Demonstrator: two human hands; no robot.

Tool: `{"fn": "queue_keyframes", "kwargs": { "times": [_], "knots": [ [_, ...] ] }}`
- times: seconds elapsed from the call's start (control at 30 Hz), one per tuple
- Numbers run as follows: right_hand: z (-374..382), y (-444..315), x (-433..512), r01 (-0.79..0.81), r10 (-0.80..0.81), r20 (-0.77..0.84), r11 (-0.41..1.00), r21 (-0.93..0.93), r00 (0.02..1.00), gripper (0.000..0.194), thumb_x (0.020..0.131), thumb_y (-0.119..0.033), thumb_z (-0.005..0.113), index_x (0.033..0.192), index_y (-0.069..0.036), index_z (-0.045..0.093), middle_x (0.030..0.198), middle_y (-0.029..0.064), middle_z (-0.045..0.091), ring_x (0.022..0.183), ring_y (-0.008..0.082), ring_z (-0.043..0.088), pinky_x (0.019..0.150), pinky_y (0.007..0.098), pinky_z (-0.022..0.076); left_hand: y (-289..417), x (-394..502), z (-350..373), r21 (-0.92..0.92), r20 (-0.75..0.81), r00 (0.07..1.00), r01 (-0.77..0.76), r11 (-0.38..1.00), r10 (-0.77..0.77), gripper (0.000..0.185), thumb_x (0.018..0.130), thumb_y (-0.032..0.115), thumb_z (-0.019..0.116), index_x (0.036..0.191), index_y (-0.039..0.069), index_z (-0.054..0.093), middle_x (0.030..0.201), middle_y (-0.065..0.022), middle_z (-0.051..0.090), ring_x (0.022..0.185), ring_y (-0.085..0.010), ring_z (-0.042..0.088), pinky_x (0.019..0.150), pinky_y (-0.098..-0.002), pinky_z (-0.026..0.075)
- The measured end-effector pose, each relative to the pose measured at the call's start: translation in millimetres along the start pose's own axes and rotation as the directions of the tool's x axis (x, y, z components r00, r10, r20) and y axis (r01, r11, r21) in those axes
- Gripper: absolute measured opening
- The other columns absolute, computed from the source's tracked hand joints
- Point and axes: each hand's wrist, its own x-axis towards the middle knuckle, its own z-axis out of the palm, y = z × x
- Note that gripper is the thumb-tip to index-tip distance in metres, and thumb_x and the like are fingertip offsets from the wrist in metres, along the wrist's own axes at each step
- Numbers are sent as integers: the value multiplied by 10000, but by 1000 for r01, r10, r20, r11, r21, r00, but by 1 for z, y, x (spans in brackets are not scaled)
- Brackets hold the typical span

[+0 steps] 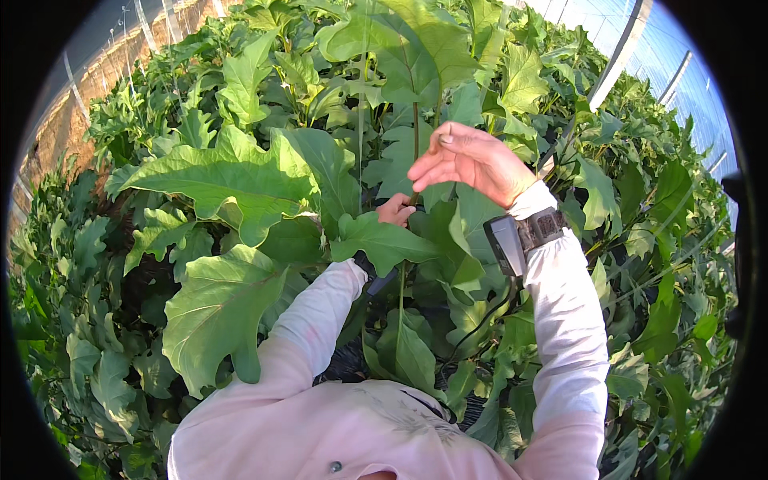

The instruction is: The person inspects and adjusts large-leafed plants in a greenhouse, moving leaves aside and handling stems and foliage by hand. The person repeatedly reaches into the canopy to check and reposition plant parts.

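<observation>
My left hand [396, 211] is closed around the upright stem [416, 141] of a leafy plant that looks like eggplant. A broad leaf [384, 243] covers my left wrist and part of the device strapped to it. Higher up and to the right, my right hand [471, 161] is raised with curved, parted fingers and nothing visible in its grip. Its fingertips are close beside the same stem; whether they touch it I cannot tell. Large lobed leaves [234, 177] spread left of the stem. A thin vertical string [361, 120] hangs just left of it.
Dense plants crowd both sides. A pale post [621, 54] leans at upper right, near clear sheeting [705, 102]. Bare soil [66, 129] shows at upper left. A black cable [477, 327] runs down from the device [507, 243] on my right wrist, among the leaves.
</observation>
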Motion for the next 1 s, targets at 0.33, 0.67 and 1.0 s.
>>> {"fn": "queue_keyframes", "kwargs": {
  "times": [0.33, 0.67, 1.0],
  "knots": [
    [-46, -116, 4, -358, 155, -347, 52, -932, 925, 437, 990, -248, 437, 1374, -44, 391, 1222, 142, 580, 1134, 220, 540, 980, 324, 401, 37, -49, 68, 123, 369, 909, -257, 958, 196, 270, 860, 92, 607, 1107, -9, 570, 937, -43, 637, 812, -88, 570, 711, -250, 455],
    [-34, -274, -37, -713, 89, -723, -121, -691, 685, 476, 926, -442, 325, 1161, -96, 552, 922, 102, 671, 714, 188, 668, 521, 291, 474, 22, -67, 69, -240, -112, 981, -182, 953, 159, 181, 889, 142, 611, 905, 51, 455, 749, -38, 573, 704, -105, 586, 655, -264, 462],
    [5, -146, -30, -485, 99, -615, 715, -503, 783, 263, 946, -269, 366, 955, -58, 523, 1016, 136, 651, 842, 206, 668, 713, 311, 552, 40, -43, 25, -494, -72, 997, -55, 868, 22, 240, 930, 234, 578, 931, -6, 571, 784, -94, 625, 685, -159, 628, 658, -283, 522]
  ]
}}
